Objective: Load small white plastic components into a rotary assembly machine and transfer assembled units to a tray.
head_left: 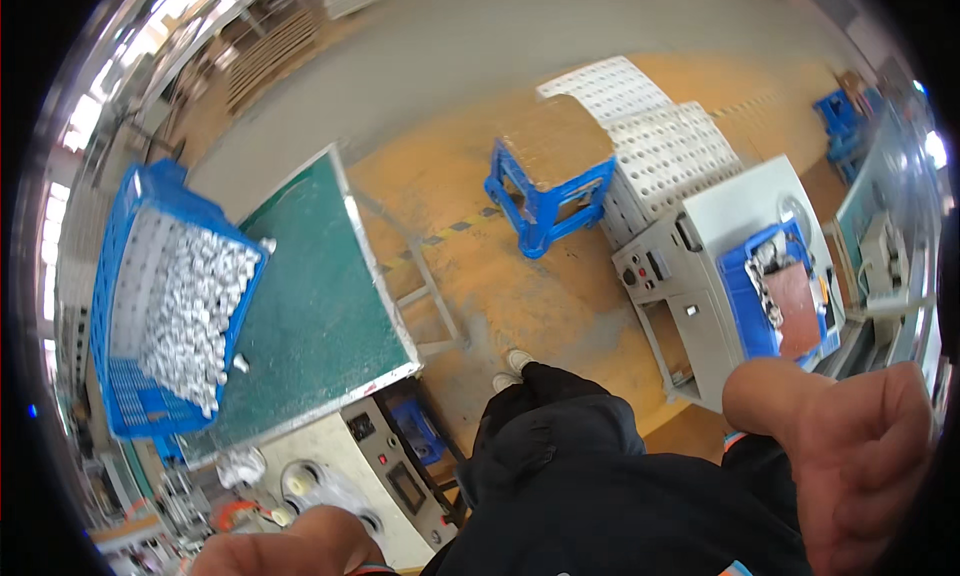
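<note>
My right hand (850,451) is raised close to the camera at the lower right, partly cut off by the dark rim. Its palm side shows, but the ends of its fingers cannot be made out. Only a rounded part of my left hand (295,544) comes in at the lower edge, its fingers hidden. I see nothing held in either hand. Behind the left hand lies a pale machine top with a control panel (400,471). Beyond the right hand, a blue bin (735,276) with metal parts and a reddish-brown board (795,311) sits on a light grey machine (690,321).
A blue crate (120,276) full of small silvery parts (200,306) tilts on a green-topped table (320,276) at left. On the orange floor stands a blue stool (545,201) with a brown top, beside white perforated panels (670,156). Wooden pallets (275,61) lie far left.
</note>
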A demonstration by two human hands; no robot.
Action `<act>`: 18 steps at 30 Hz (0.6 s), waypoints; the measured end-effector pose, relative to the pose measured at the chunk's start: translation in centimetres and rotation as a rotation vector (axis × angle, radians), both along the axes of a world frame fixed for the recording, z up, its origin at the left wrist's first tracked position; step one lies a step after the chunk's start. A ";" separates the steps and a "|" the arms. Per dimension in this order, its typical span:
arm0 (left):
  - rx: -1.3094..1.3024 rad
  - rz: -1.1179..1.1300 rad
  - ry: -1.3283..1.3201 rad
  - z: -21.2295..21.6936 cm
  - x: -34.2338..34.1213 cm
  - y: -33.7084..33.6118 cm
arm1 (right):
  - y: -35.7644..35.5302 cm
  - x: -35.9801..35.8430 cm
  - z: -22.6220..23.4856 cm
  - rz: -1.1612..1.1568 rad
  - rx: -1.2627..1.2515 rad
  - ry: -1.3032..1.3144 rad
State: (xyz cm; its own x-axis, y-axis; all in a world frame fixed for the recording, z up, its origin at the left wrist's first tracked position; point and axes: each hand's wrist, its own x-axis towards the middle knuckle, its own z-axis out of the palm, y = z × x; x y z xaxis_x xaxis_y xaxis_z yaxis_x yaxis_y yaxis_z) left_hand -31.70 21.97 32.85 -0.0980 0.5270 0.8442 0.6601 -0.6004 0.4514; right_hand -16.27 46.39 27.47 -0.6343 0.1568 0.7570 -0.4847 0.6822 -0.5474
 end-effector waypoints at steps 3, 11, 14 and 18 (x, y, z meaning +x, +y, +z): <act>-0.037 0.038 -0.062 -0.3 1.1 3.1 | 0.9 3.1 1.6 -0.065 -0.062 0.230; -0.174 0.244 -0.150 -11.7 -2.0 6.5 | 4.5 0.7 -8.1 0.087 -0.174 0.216; -0.443 0.278 -0.195 -17.3 -4.4 6.7 | 8.4 -0.9 -11.9 0.451 -0.444 -0.520; -0.907 0.012 -0.206 -18.2 -5.3 10.6 | 17.7 -5.4 -20.5 0.354 -0.813 -0.743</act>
State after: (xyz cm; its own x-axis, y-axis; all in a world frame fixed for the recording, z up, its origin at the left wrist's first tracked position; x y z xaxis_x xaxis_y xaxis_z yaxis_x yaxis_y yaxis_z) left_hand -36.99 32.53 14.64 -0.2104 0.9747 0.0755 0.5187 0.0458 0.8537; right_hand -21.66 64.11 6.92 -0.9865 0.1507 -0.0639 0.0472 -0.1120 -0.9926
